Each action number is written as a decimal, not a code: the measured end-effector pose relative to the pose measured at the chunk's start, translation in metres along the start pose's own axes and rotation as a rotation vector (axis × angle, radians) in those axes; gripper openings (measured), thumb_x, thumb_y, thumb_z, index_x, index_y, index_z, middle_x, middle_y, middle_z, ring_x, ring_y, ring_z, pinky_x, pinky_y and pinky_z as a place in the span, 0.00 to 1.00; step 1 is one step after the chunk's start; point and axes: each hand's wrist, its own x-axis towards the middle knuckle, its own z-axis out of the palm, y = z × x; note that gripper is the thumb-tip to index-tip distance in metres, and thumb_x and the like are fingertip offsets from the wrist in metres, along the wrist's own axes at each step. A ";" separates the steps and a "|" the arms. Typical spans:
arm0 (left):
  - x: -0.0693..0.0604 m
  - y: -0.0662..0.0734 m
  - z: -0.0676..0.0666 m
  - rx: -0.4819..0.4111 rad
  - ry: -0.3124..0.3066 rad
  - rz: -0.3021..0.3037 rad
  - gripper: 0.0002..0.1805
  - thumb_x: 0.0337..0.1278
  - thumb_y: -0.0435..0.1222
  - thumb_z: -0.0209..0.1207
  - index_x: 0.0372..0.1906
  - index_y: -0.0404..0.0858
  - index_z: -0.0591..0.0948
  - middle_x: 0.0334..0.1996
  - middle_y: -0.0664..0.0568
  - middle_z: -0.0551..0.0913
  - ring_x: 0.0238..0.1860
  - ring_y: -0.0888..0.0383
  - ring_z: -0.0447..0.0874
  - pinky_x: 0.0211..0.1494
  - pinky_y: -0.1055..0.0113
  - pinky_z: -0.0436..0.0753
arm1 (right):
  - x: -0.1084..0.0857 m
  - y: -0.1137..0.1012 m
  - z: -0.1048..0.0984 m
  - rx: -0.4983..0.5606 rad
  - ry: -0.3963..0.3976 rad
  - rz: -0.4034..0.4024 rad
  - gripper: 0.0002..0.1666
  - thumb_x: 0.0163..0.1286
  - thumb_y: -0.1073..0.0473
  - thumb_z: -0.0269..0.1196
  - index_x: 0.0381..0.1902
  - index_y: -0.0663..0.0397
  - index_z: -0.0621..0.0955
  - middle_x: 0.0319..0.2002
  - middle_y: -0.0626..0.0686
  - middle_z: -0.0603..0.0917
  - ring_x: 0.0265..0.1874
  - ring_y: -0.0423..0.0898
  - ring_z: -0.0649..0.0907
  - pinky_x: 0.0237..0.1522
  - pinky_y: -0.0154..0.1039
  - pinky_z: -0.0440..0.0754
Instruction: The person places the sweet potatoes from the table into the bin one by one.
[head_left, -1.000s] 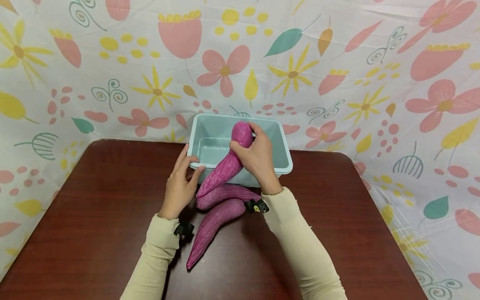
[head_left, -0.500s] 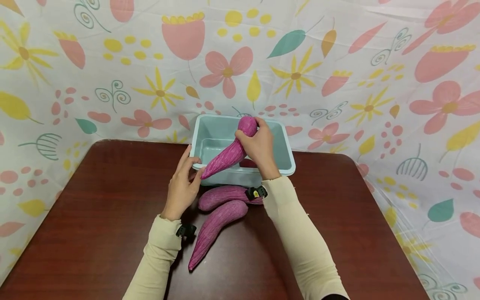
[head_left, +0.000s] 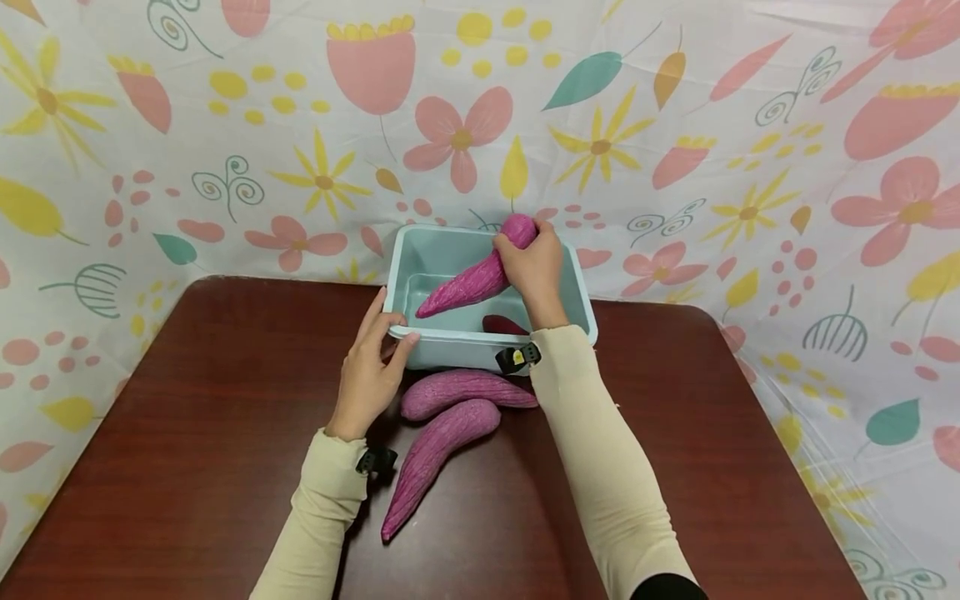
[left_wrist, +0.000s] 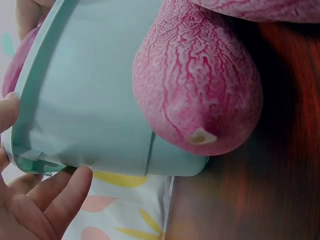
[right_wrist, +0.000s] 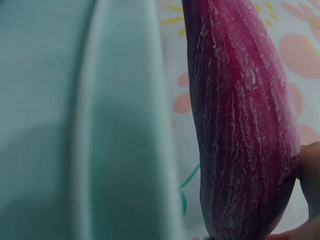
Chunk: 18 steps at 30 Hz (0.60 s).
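My right hand (head_left: 534, 265) grips a purple sweet potato (head_left: 472, 283) near its thick end. It is held over the pale blue plastic box (head_left: 450, 337), tilted with its thin end pointing lower left, inside the rim. The right wrist view shows the streaked sweet potato (right_wrist: 245, 120) close up beside the box wall. My left hand (head_left: 367, 367) holds the box's near left corner, with thumb and fingers about the rim; the left wrist view shows these fingers (left_wrist: 65, 197). Two more sweet potatoes lie before the box: one sideways (head_left: 457, 392), one slanting (head_left: 435, 462).
Behind the near rim, inside the box, a dark red rounded thing (head_left: 502, 325) shows; its kind I cannot tell. A dark brown wooden table (head_left: 225, 400) bears everything. Flower-printed cloth (head_left: 285, 183) hangs just behind the box and along both sides.
My right hand has carried the sweet potato up and right, away from the others, so its thin end is now over the box. My left hand keeps its place on the corner.
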 end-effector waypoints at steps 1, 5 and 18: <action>0.000 0.000 0.000 -0.005 -0.002 -0.001 0.13 0.72 0.49 0.57 0.51 0.47 0.76 0.81 0.60 0.56 0.56 0.54 0.83 0.55 0.50 0.85 | 0.001 -0.001 0.000 -0.003 0.008 0.005 0.39 0.65 0.53 0.64 0.71 0.62 0.68 0.63 0.63 0.78 0.58 0.56 0.80 0.59 0.50 0.83; -0.001 0.000 0.000 -0.026 -0.004 -0.004 0.12 0.72 0.48 0.57 0.50 0.47 0.75 0.81 0.60 0.56 0.60 0.54 0.81 0.58 0.50 0.84 | 0.003 0.000 0.004 -0.008 0.011 0.052 0.40 0.65 0.53 0.63 0.72 0.60 0.67 0.64 0.62 0.78 0.59 0.54 0.79 0.60 0.49 0.82; 0.000 0.001 0.000 -0.003 0.007 0.019 0.14 0.72 0.48 0.58 0.51 0.46 0.75 0.81 0.56 0.56 0.58 0.51 0.81 0.53 0.48 0.85 | 0.004 0.007 0.011 -0.088 -0.124 0.185 0.54 0.67 0.44 0.65 0.81 0.52 0.51 0.78 0.62 0.60 0.79 0.57 0.59 0.78 0.51 0.62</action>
